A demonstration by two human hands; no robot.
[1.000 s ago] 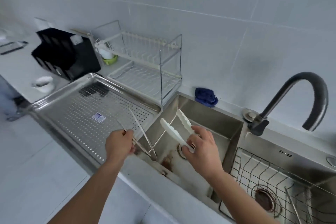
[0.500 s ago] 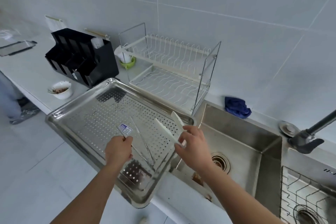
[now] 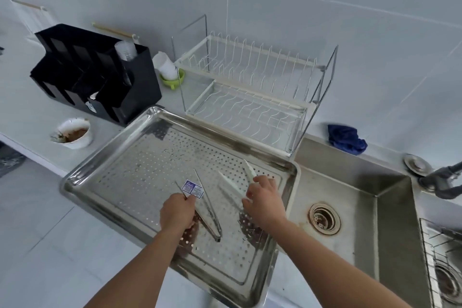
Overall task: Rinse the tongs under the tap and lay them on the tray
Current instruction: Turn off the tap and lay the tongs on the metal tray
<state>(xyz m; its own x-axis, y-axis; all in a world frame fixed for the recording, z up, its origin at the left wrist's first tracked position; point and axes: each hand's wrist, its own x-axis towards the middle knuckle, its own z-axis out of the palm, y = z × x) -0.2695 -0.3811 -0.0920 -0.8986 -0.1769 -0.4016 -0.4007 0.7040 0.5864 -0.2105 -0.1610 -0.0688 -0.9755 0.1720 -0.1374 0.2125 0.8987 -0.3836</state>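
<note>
A perforated steel tray [image 3: 105,172] lies on the counter left of the sink. Thin metal tongs [image 3: 208,210] lie low over the tray's near middle, their hinge end toward me. My left hand [image 3: 178,212] grips one arm of them with curled fingers. White plastic tongs [image 3: 231,182] point away from me over the tray's right part. My right hand [image 3: 262,201] holds them at their near end with bent fingers. Whether either pair touches the tray is unclear. Only the base of the dark tap [image 3: 442,181] shows at the right edge.
A steel sink [image 3: 350,197] with a rusty drain lies right of the tray, a wire basket [image 3: 442,257] in the far-right basin. Behind the tray stand a white dish rack [image 3: 250,87], a black organiser [image 3: 95,72], a dirty bowl [image 3: 72,134] and a blue cloth [image 3: 346,139].
Both hands moved left from over the sink to above the tray, carrying the two pairs of tongs and lowering them toward its surface. My view swung left with them.
</note>
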